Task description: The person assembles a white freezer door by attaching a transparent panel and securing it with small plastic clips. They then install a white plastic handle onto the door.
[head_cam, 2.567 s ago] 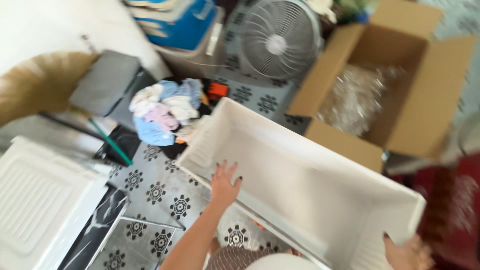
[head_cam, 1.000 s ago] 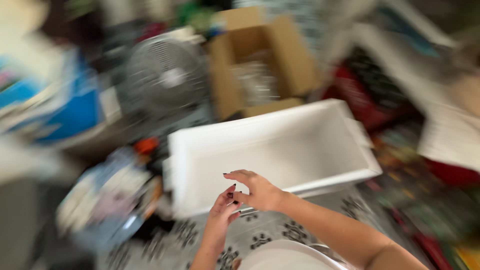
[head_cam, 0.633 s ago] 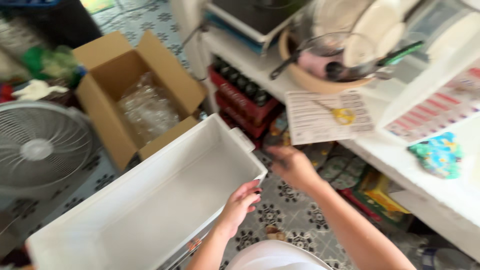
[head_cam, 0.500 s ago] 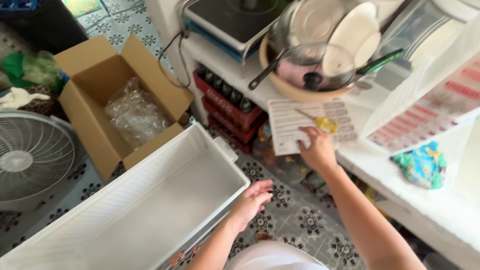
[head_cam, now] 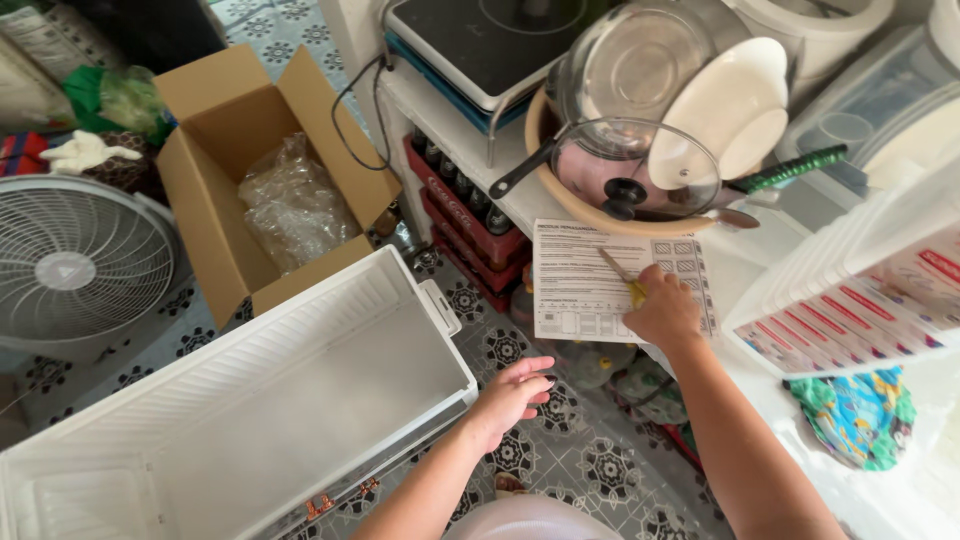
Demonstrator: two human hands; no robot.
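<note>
A: Right hand [head_cam: 665, 312] status?
B: Fingers closed around a small yellow-handled tool [head_cam: 625, 280], looks like a screwdriver. Thin shaft sticks out up-left of the knuckles, the yellow grip mostly buried in the fist.

A: Where's it sitting?
B: On top of a printed paper sheet [head_cam: 612, 282] lying on the white shelf [head_cam: 745, 262]. Hand covers the sheet's lower middle. Just behind the sheet: a tan basin [head_cam: 585, 205] stacked with a glass pot lid [head_cam: 640, 165], a white bowl [head_cam: 735, 105] and a green-handled utensil [head_cam: 790, 170].

A: Left hand [head_cam: 512, 392]?
B: Open, fingers loosely curled, holding nothing. It hangs over the patterned tile floor [head_cam: 590, 465], just beside the near-right corner of the white plastic bin [head_cam: 300, 400]. Can't tell if it touches the rim.

A: Tool vs left hand?
B: Tool is up and to the right of it, well apart, one level higher on the shelf.

A: Around that?
B: Open cardboard box [head_cam: 250, 170] with clear plastic wrap inside, beyond the bin. White fan [head_cam: 75, 270] far left. Red bottle crate [head_cam: 465, 205] under the shelf.
</note>
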